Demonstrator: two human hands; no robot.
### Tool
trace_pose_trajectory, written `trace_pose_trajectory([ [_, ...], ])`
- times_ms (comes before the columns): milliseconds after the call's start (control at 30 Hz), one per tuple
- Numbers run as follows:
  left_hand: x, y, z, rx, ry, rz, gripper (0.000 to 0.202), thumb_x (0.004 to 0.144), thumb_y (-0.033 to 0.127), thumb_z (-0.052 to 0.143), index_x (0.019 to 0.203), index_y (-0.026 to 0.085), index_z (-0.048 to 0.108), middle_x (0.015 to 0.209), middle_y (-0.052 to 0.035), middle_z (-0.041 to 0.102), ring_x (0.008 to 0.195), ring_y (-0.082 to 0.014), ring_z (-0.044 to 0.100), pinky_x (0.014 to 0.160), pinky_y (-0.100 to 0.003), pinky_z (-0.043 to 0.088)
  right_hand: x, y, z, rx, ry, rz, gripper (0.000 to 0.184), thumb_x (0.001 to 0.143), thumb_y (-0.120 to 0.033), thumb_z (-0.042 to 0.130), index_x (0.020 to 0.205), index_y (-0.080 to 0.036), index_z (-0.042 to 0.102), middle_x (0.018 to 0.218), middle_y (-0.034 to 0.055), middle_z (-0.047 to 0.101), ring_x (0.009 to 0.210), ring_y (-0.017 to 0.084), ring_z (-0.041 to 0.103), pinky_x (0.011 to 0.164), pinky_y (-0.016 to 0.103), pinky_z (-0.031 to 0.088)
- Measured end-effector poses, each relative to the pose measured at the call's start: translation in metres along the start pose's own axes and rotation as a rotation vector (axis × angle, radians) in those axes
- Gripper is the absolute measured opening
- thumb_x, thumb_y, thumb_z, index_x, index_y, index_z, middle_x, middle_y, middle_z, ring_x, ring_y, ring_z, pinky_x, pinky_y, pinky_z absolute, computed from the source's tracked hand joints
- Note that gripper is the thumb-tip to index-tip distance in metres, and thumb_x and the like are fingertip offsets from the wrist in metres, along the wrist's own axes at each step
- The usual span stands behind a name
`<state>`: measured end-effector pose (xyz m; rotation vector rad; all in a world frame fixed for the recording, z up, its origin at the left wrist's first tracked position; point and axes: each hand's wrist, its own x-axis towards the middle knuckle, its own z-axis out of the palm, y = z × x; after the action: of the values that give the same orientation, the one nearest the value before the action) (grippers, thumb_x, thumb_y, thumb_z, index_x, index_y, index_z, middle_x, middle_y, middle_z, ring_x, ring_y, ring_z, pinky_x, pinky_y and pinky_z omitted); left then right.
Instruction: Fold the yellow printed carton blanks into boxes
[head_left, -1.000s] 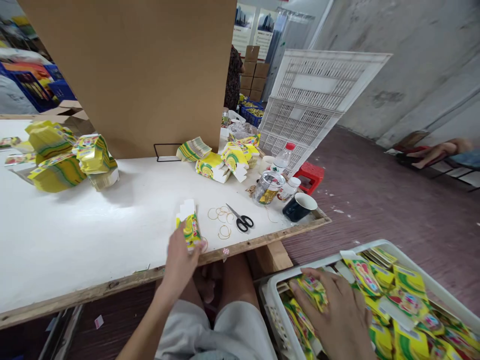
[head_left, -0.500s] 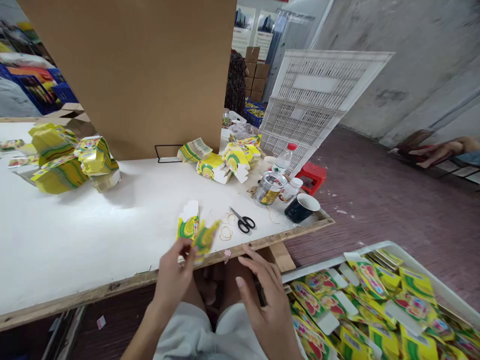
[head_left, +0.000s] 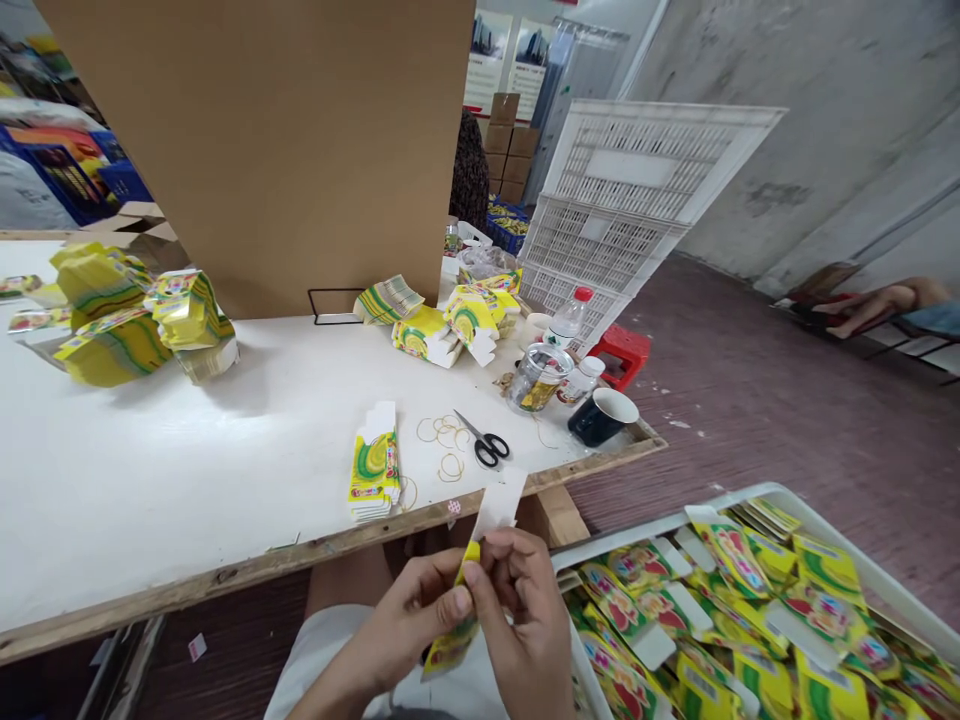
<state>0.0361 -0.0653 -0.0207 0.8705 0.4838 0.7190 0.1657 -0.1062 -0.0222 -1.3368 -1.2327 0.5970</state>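
Note:
Both hands meet over my lap below the table edge. My left hand (head_left: pixel 409 625) and my right hand (head_left: pixel 525 620) pinch one flat yellow-green carton blank (head_left: pixel 472 580), whose white flap sticks up between the fingers. A small stack of the same blanks (head_left: pixel 373 465) lies on the white table (head_left: pixel 187 450) near its front edge, untouched. To my right a white crate (head_left: pixel 840 540) holds several more loose blanks.
Rubber bands (head_left: pixel 446 445) and black scissors (head_left: pixel 484 440) lie beside the stack. A glass jar (head_left: pixel 534 378), a bottle (head_left: pixel 566 315) and a dark mug (head_left: pixel 602 415) stand at the table's right corner. Bundled blanks (head_left: pixel 127 315) sit far left. A cardboard sheet (head_left: pixel 285 150) and upright white crates (head_left: pixel 630 200) stand behind.
My right hand left the crate and came to my lap. My left hand let go of the stack on the table, and both hands now grip one blank.

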Motion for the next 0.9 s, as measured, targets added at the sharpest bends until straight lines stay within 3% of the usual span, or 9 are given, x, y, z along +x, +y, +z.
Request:
trace_pose_trajectory([
  [133,0.005,-0.009,-0.001,-0.137,0.005,-0.018,0.046,0.072,0.049,0.081,0.105,0.016,0.076,0.083,-0.0057,0.074,0.072,-0.0145,0.064,0.069,-0.022,0.046,-0.002,-0.004,-0.002,-0.008,-0.016,-0.033,0.008,0.093,-0.021,0.058,0.101,-0.024,0.059,0.084,0.0012,0.062,0.066,0.013,0.059,0.055,0.020,0.048],
  [233,0.009,-0.012,-0.004,-0.128,0.137,0.017,0.039,0.071,0.047,0.083,0.094,0.016,0.078,0.072,-0.0034,0.072,0.064,-0.0133,0.062,0.064,-0.022,0.047,-0.001,-0.004,-0.003,-0.080,0.062,-0.083,0.025,0.091,-0.023,0.060,0.117,-0.023,0.059,0.096,0.0054,0.062,0.071,0.014,0.059,0.060,0.023,0.051],
  [333,0.011,-0.014,-0.007,-0.079,0.297,0.054,0.036,0.071,0.047,0.082,0.087,0.015,0.077,0.064,-0.0013,0.070,0.058,-0.0128,0.061,0.058,-0.021,0.046,0.001,0.002,-0.003,-0.082,0.088,0.021,0.044,0.090,-0.031,0.064,0.131,-0.021,0.054,0.099,0.0070,0.062,0.077,0.017,0.060,0.067,0.027,0.054],
  [400,0.012,-0.016,-0.008,-0.020,0.337,0.067,0.037,0.073,0.050,0.080,0.082,0.014,0.075,0.063,-0.0019,0.070,0.058,-0.0136,0.061,0.057,-0.022,0.047,0.002,0.008,-0.004,-0.027,-0.026,0.113,0.028,0.091,-0.035,0.062,0.114,-0.019,0.065,0.088,0.0048,0.065,0.074,0.017,0.061,0.068,0.026,0.054],
  [500,0.012,-0.019,-0.010,0.147,0.337,0.118,0.038,0.080,0.051,0.072,0.087,0.014,0.074,0.078,-0.0061,0.074,0.071,-0.0178,0.066,0.067,-0.026,0.052,0.002,0.014,-0.006,0.003,-0.086,0.193,0.024,0.093,-0.039,0.060,0.084,-0.019,0.068,0.075,0.0031,0.067,0.069,0.017,0.062,0.064,0.024,0.053],
  [600,0.009,-0.019,-0.011,0.319,0.375,0.205,0.038,0.084,0.039,0.071,0.115,0.019,0.064,0.104,-0.0086,0.075,0.096,-0.0227,0.068,0.088,-0.032,0.052,0.003,0.016,-0.010,0.041,-0.053,0.246,0.021,0.091,-0.039,0.064,0.091,-0.019,0.067,0.082,0.0049,0.071,0.075,0.019,0.067,0.069,0.025,0.056],
  [733,0.002,-0.009,-0.015,0.365,0.252,0.159,0.055,0.091,0.033,0.063,0.139,0.027,0.038,0.109,-0.0091,0.074,0.100,-0.0233,0.069,0.086,-0.033,0.053,0.005,0.017,-0.016,0.206,-0.016,0.223,0.041,0.090,-0.036,0.066,0.127,-0.024,0.051,0.108,0.0094,0.071,0.088,0.021,0.070,0.077,0.030,0.059],
  [833,-0.004,0.001,-0.019,0.358,0.124,0.091,0.056,0.091,0.032,0.063,0.141,0.029,0.038,0.111,-0.0085,0.071,0.101,-0.0222,0.067,0.085,-0.032,0.052,0.006,0.019,-0.023,0.236,-0.101,0.193,0.040,0.092,-0.036,0.064,0.128,-0.025,0.052,0.113,0.0106,0.069,0.092,0.021,0.070,0.077,0.029,0.058],
  [900,-0.007,0.005,-0.022,0.306,0.069,0.035,0.053,0.087,0.031,0.069,0.135,0.028,0.046,0.106,-0.0071,0.071,0.097,-0.0212,0.067,0.079,-0.028,0.051,0.008,0.018,-0.030,0.213,-0.198,0.200,0.030,0.093,-0.038,0.062,0.119,-0.023,0.059,0.103,0.0080,0.069,0.086,0.019,0.068,0.071,0.026,0.056],
])
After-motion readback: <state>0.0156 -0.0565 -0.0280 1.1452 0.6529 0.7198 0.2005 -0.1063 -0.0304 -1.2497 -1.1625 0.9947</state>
